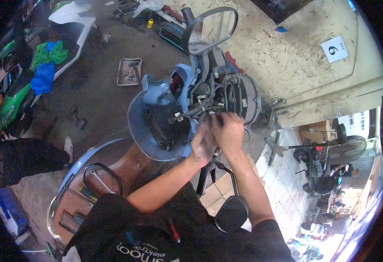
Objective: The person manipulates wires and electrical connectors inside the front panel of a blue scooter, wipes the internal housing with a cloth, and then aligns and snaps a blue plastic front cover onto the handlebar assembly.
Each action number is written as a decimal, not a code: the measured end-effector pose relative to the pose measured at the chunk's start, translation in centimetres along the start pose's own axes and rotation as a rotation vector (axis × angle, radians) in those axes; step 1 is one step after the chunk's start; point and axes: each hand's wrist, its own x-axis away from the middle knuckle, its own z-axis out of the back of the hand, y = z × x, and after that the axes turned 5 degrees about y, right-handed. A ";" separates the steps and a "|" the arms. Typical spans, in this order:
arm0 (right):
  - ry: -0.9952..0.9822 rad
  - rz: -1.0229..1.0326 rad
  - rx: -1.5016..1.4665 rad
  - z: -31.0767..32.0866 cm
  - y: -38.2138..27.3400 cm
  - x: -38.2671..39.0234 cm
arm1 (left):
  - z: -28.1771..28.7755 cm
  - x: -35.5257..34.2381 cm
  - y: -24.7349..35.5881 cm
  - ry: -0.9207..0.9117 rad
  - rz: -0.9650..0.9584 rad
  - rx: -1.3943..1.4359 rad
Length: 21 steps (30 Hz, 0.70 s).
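Observation:
Both hands are close together over the exposed wiring (pixel 204 105) of a scooter's opened front. My left hand (pixel 204 142), smudged dark, has its fingers closed at the cables, with a small white wire connector (pixel 212 112) at the fingertips. Against it, my right hand (pixel 229 133) curls its fingers inward; whatever they pinch is hidden. A blue body panel (pixel 161 120) with a dark inside is left of the hands. Beyond them are black cables and a dark rounded housing (pixel 244 98). One mirror (pixel 213 30) rises at the far side, another mirror (pixel 231 214) near my right forearm.
A metal tray (pixel 129 72) with small parts lies on the floor, near a yellow bottle (pixel 150 23). On the scooter's footboard rest a wrench (pixel 102 181) and other tools. Another person's shoe (pixel 69 148) is at left, by a green-and-white motorcycle (pixel 69 26). A fan (pixel 348 150) stands right.

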 end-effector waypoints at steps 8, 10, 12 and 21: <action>-0.070 0.082 0.003 0.2 0.4 0.2 | 0.7 0.0 -0.2 -0.009 0.019 0.008; -0.070 0.078 -0.001 0.1 0.2 0.2 | 0.6 0.1 0.1 -0.022 0.032 -0.015; -0.062 -0.046 -0.015 0.0 0.1 0.1 | -0.1 0.2 0.2 -0.027 0.054 -0.022; -0.194 -0.161 0.032 -0.5 -1.1 -1.4 | 0.8 -0.6 -0.1 0.044 -0.006 -0.128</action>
